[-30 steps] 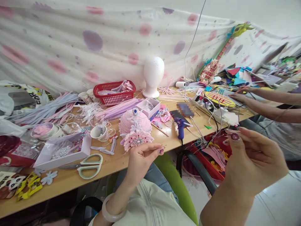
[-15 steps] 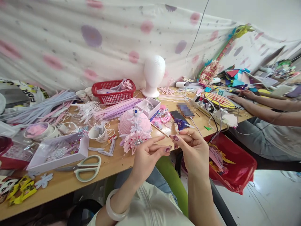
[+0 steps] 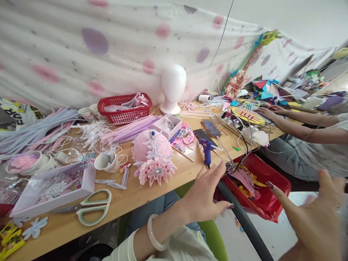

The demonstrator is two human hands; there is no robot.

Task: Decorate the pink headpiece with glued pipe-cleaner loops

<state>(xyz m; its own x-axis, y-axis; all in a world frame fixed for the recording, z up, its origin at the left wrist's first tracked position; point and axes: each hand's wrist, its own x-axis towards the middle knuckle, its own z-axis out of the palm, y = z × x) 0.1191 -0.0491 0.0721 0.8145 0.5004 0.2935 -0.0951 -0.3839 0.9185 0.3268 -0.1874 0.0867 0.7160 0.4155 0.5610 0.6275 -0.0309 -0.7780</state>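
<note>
My left hand (image 3: 204, 194) hovers just off the front edge of the wooden table (image 3: 130, 197), fingers stretched out and holding nothing. It is nearest the blue glue gun (image 3: 207, 148) and the pink beaded headpiece (image 3: 152, 152). My right hand (image 3: 312, 217) is spread open low at the right, partly blurred, empty, above the floor beside a red bin (image 3: 261, 188) of scraps.
Scissors (image 3: 91, 208), a white tray of beads (image 3: 51, 186), a paper cup (image 3: 106, 162), a red basket (image 3: 123, 107) and a white foam head (image 3: 172, 88) crowd the table. Another person's arms (image 3: 293, 125) work at the far right beside a power strip (image 3: 239, 127). A black chair arm (image 3: 239, 214) curves between my hands.
My hands were pinched close together in front of the headpiece. They have parted and opened, the right one swinging far to the right. The view has shifted slightly right.
</note>
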